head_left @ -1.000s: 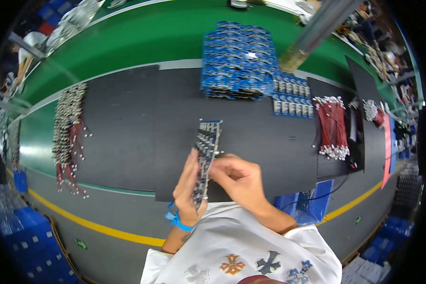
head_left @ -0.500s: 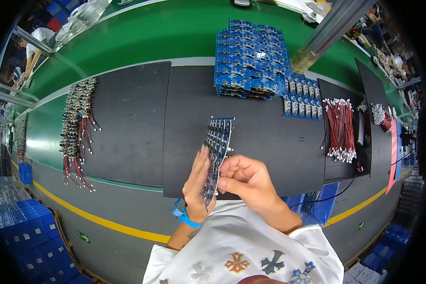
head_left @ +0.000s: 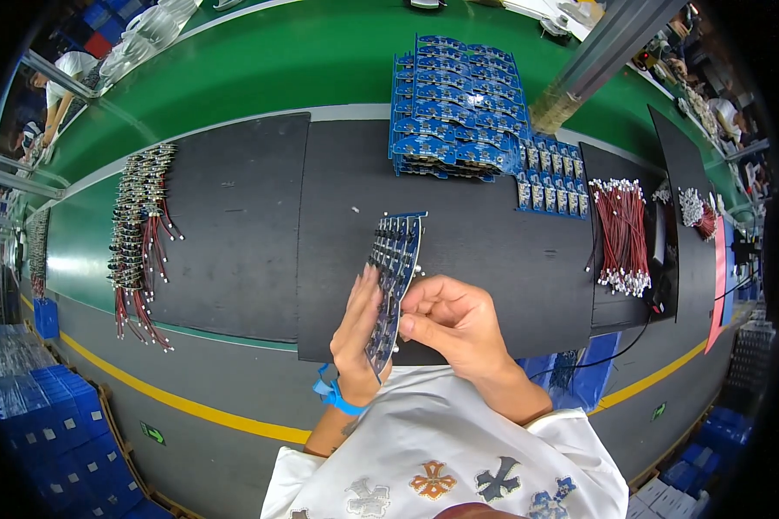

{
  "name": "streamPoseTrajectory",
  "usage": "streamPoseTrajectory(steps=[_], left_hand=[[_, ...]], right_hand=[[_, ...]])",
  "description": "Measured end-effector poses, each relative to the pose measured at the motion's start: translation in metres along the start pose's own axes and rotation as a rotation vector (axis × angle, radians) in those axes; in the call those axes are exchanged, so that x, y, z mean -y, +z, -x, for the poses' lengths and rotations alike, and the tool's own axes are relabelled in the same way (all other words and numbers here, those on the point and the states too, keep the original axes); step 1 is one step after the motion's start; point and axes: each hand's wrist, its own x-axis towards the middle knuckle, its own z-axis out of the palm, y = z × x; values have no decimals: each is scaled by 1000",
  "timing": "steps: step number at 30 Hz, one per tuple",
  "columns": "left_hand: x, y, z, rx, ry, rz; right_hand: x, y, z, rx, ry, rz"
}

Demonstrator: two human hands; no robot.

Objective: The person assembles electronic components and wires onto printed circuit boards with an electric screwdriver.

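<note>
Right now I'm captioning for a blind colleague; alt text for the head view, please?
The left hand holds a steeply tilted circuit-board panel above a black mat, the right hand at its right side. Beyond lie stacked blue boards; red wires lie to the right.

Showing rough, studded board in the circuit panel [head_left: 398,259] at centre, matt black on the mat [head_left: 225,233] at nine o'clock, glossy green on the tabletop [head_left: 277,78] at eleven. Looking metallic on the post [head_left: 610,54] toward one-thirty, plastic-coated on the red wires [head_left: 621,238] at three, clothlike on the white shirt [head_left: 407,432] at six.
</note>
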Motion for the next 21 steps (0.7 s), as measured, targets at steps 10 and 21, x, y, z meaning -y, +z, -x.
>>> streamPoseTrajectory(steps=[10, 21], left_hand=[[1, -15, 16, -151, -389, 110], [-22, -63, 21, -505, -530, 833]], right_hand=[[-27, -27, -13, -217, -201, 575], [-10, -29, -82, -4, -573, 1243]])
